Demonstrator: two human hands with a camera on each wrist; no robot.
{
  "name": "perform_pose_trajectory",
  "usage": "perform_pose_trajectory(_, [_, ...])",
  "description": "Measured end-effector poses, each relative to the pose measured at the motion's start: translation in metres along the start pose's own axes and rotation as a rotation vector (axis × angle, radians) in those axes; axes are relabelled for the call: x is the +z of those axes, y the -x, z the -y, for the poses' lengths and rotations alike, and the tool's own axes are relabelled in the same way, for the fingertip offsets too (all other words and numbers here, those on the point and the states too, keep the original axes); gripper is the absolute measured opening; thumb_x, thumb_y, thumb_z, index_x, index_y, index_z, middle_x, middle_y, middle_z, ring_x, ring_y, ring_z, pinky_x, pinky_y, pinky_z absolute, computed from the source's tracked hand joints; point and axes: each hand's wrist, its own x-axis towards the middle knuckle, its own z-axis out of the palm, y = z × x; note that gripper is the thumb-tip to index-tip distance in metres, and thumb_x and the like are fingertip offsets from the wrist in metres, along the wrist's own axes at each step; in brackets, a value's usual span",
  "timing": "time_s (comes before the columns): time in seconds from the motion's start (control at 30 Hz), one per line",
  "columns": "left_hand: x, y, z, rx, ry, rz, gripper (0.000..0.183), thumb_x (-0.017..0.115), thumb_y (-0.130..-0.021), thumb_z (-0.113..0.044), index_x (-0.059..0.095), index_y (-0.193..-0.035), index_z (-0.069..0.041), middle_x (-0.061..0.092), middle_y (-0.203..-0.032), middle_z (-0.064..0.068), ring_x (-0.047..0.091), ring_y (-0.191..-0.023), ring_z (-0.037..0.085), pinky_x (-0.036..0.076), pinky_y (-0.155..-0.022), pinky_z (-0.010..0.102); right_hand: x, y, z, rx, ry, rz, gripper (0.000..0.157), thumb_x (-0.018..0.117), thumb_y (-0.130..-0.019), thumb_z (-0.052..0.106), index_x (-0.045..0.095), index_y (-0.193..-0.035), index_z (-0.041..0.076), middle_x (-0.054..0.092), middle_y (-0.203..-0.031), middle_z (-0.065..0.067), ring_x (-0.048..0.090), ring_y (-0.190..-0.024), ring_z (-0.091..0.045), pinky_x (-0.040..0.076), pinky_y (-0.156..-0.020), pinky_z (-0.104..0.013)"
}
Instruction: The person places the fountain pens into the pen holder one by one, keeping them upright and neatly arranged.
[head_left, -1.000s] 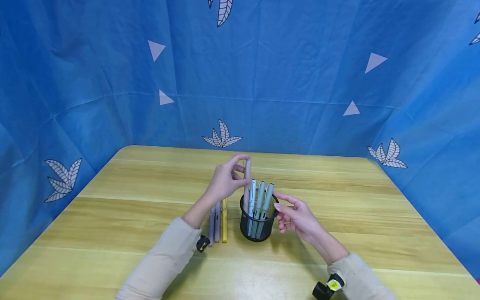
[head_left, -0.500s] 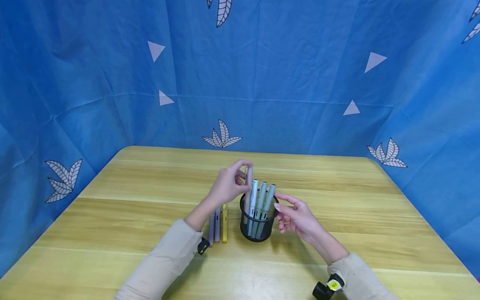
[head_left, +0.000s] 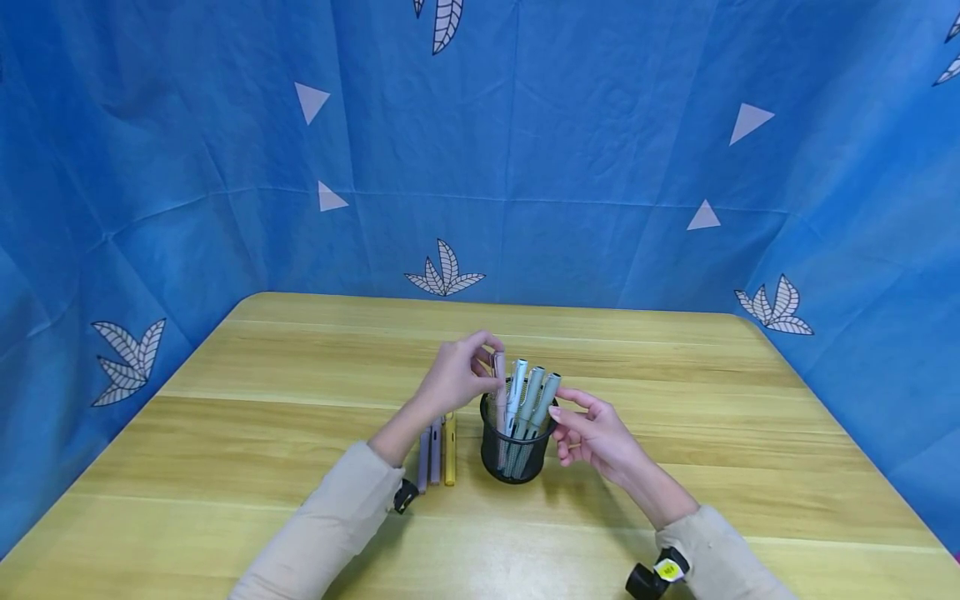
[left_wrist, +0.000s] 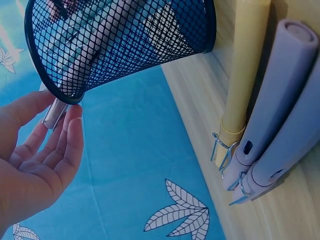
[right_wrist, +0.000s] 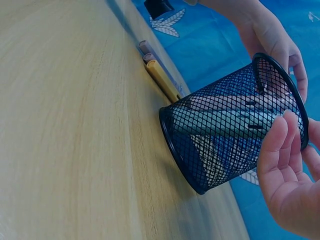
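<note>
A black mesh pen holder (head_left: 513, 458) stands upright with several pens in it. One is pale blue (head_left: 517, 383), and others beside it are grey-green pens (head_left: 548, 396) leaning right. My left hand (head_left: 454, 371) pinches the top of a pale pink pen (head_left: 500, 367), whose lower part is inside the holder at its left side. In the left wrist view, the pen's clipped cap (left_wrist: 55, 114) shows between thumb and fingers. My right hand (head_left: 600, 433) holds the holder's rim at its right side; in the right wrist view its fingertips (right_wrist: 277, 130) touch the mesh.
Left of the holder, a yellow pen (head_left: 450, 450) and two purple pens (head_left: 435, 454) lie side by side on the wooden table (head_left: 300, 367). A blue cloth (head_left: 562, 125) hangs behind the table's far edge.
My left hand has lowered, and the pink pen has sunk deeper into the holder. The pale blue and grey-green pens have tipped rightward. The right hand has stayed in place.
</note>
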Motion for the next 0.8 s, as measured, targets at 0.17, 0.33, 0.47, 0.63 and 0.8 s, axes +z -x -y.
perform_pose_trajectory(0.17, [-0.0001,0.0006,-0.0001,0.005,-0.005,0.009,0.032,0.071,-0.074,-0.003,0.057,-0.102,-0.004,0.062,-0.082,0.004,0.057,-0.065,0.012,0.049,-0.057,0.022,-0.0002,-0.0001,-0.0003,-0.004,-0.001,-0.001,0.056,0.050,-0.091,0.009,0.022,-0.137,-0.004,0.054,-0.061,-0.002,0.052,-0.046,-0.011,0.048,-0.047,-0.023])
perform_pose_trajectory(0.33, [-0.0004,0.0009,-0.0008,0.005,-0.026,0.023,0.025,0.072,-0.073,-0.005,0.061,-0.095,-0.006,0.063,-0.086,0.004,0.058,-0.068,0.013,0.049,-0.059,0.021,-0.0004,-0.0001,-0.0002,-0.002,0.004,0.002,0.056,0.050,-0.091,0.010,0.022,-0.137,-0.004,0.054,-0.061,-0.002,0.052,-0.046,-0.011,0.048,-0.047,-0.023])
perform_pose_trajectory(0.47, [0.0002,0.0010,-0.0007,0.006,-0.043,0.027,0.023,0.072,-0.073,-0.007,0.062,-0.094,-0.006,0.063,-0.088,0.004,0.058,-0.068,0.012,0.048,-0.059,0.020,-0.0002,0.0001,0.0000,0.001,0.008,0.005,0.056,0.050,-0.091,0.010,0.022,-0.137,-0.003,0.053,-0.061,-0.002,0.052,-0.047,-0.011,0.048,-0.047,-0.023])
perform_pose_trajectory(0.63, [-0.0008,0.0013,0.0004,-0.009,-0.025,0.044,0.026,0.071,-0.075,-0.009,0.061,-0.099,-0.005,0.063,-0.090,0.006,0.058,-0.069,0.013,0.048,-0.059,0.021,0.0005,0.0003,0.0001,0.005,0.012,0.003,0.056,0.049,-0.091,0.010,0.022,-0.138,-0.003,0.053,-0.061,-0.002,0.052,-0.047,-0.011,0.048,-0.047,-0.023])
perform_pose_trajectory(0.8, [-0.0044,0.0018,0.0012,-0.033,0.012,0.048,0.027,0.068,-0.079,-0.013,0.060,-0.104,-0.004,0.062,-0.093,0.006,0.058,-0.074,0.015,0.049,-0.061,0.023,0.0008,0.0003,-0.0001,0.005,0.010,0.000,0.055,0.049,-0.092,0.009,0.021,-0.138,-0.003,0.053,-0.061,-0.002,0.052,-0.046,-0.011,0.048,-0.047,-0.023])
